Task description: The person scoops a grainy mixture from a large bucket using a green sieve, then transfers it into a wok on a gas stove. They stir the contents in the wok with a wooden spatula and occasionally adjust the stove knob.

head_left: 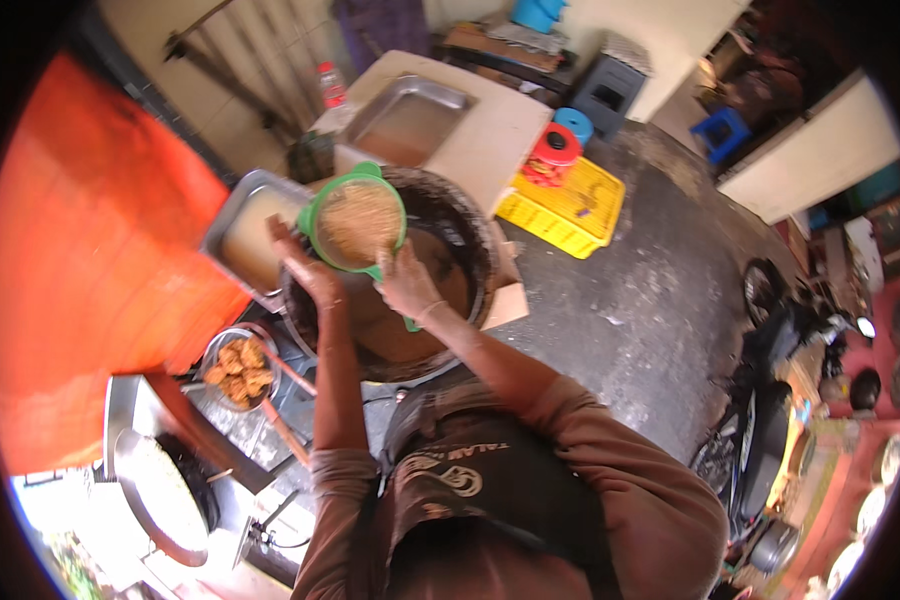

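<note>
My right hand [411, 283] grips the handle of a green plastic sieve [309, 217], which holds light brown crumbs or flour. Beside the sieve's left rim, my left hand [307, 268] is raised with its fingers apart; whether it touches the rim cannot be told. Both hands are dusted with something pale. Below the sieve stands a large dark round basin [487, 259] with brown contents at its bottom. A metal tray [217, 244] with a pale, cloudy filling sits to the left of the basin. Another metal tray [454, 99] lies on the pale tabletop [495, 124] beyond.
Fried pieces [238, 371] fill a round strainer at the left, near a large pan [187, 553]. An orange sheet [105, 285] hangs at the left. On the right are a yellow crate [596, 199] bearing a red container [551, 154], and a motorcycle [757, 442].
</note>
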`<state>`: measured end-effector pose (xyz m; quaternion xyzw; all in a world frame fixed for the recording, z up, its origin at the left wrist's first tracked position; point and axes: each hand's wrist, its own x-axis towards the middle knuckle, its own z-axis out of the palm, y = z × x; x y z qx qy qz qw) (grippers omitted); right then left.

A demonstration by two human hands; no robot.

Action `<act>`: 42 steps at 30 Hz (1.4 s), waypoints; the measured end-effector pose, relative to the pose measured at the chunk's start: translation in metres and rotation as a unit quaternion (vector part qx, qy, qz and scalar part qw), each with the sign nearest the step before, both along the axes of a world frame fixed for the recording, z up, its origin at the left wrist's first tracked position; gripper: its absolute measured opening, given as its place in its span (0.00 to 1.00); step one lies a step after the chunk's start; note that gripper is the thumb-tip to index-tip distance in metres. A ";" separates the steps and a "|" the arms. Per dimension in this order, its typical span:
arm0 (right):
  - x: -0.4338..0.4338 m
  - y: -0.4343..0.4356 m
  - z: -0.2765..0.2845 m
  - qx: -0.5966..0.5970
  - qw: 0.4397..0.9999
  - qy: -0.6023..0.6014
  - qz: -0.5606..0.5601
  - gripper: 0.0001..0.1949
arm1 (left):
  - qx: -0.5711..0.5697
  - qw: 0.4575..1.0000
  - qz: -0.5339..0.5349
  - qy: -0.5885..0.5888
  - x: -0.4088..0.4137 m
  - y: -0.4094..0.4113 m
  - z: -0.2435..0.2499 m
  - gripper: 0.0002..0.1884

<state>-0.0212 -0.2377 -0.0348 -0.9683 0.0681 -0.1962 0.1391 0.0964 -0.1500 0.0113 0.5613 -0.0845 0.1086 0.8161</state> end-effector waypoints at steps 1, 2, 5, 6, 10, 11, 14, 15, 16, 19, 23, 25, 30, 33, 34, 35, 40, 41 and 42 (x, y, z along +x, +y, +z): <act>0.002 -0.005 -0.011 -0.029 0.997 -0.039 0.052 0.35 | -0.025 0.999 -0.005 -0.033 0.010 0.003 -0.011 0.34; 0.002 -0.012 -0.004 0.008 0.999 -0.011 0.051 0.34 | -0.046 0.998 -0.005 -0.030 0.005 0.004 -0.008 0.34; 0.004 -0.010 -0.004 0.432 0.901 0.015 -0.032 0.29 | -0.014 0.999 -0.009 -0.030 0.003 -0.001 -0.005 0.32; 0.006 -0.006 0.001 0.565 0.821 0.026 -0.074 0.27 | -0.018 0.999 -0.009 -0.043 0.003 -0.001 -0.007 0.32; -0.008 -0.017 0.009 0.170 0.983 -0.008 -0.073 0.31 | 0.002 0.999 -0.011 -0.051 -0.001 -0.008 0.002 0.34; -0.004 -0.013 0.004 0.220 0.972 -0.043 -0.064 0.30 | 0.016 0.998 -0.006 -0.061 0.001 -0.003 -0.003 0.35; 0.000 -0.002 0.037 0.546 0.832 -0.030 -0.094 0.27 | 0.007 0.999 -0.006 -0.048 -0.001 0.005 -0.002 0.37; -0.004 0.001 0.061 0.735 0.660 0.057 -0.144 0.25 | 0.002 0.999 -0.008 -0.045 -0.001 0.004 -0.001 0.37; 0.000 0.005 0.039 0.668 0.734 -0.015 -0.126 0.23 | -0.002 0.999 -0.011 -0.042 -0.002 0.003 -0.001 0.37; -0.008 -0.002 0.067 0.660 0.735 0.110 -0.112 0.24 | 0.005 0.998 0.001 -0.058 -0.001 0.003 0.000 0.37; 0.002 -0.020 -0.008 0.524 0.850 -0.020 -0.046 0.20 | 0.028 0.998 -0.007 -0.058 -0.006 -0.005 0.005 0.37; 0.006 -0.009 0.002 0.470 0.875 -0.109 -0.032 0.20 | 0.019 0.998 -0.014 -0.050 -0.006 -0.001 0.005 0.37; 0.001 -0.005 0.029 0.646 0.755 0.037 -0.104 0.19 | 0.027 0.998 -0.001 -0.061 0.003 0.002 -0.010 0.37; -0.004 -0.007 0.059 0.719 0.677 0.089 -0.131 0.19 | 0.022 0.999 -0.012 -0.021 -0.002 0.000 -0.004 0.37; -0.008 -0.003 0.057 0.692 0.705 0.098 -0.122 0.19 | 0.021 0.999 -0.009 -0.033 -0.001 -0.002 -0.004 0.37; -0.008 -0.002 0.055 0.664 0.731 0.107 -0.112 0.20 | 0.019 0.999 -0.009 -0.041 -0.001 -0.005 -0.004 0.37; -0.006 0.002 0.057 0.695 0.707 0.075 -0.107 0.19 | 0.019 0.999 -0.005 -0.045 -0.001 -0.002 -0.002 0.37; -0.006 -0.002 0.060 0.708 0.693 0.078 -0.111 0.18 | 0.020 0.999 -0.004 -0.045 -0.001 -0.002 -0.002 0.36; -0.005 -0.005 0.065 0.722 0.677 0.082 -0.117 0.18 | 0.020 0.999 -0.005 -0.044 -0.003 -0.002 -0.002 0.36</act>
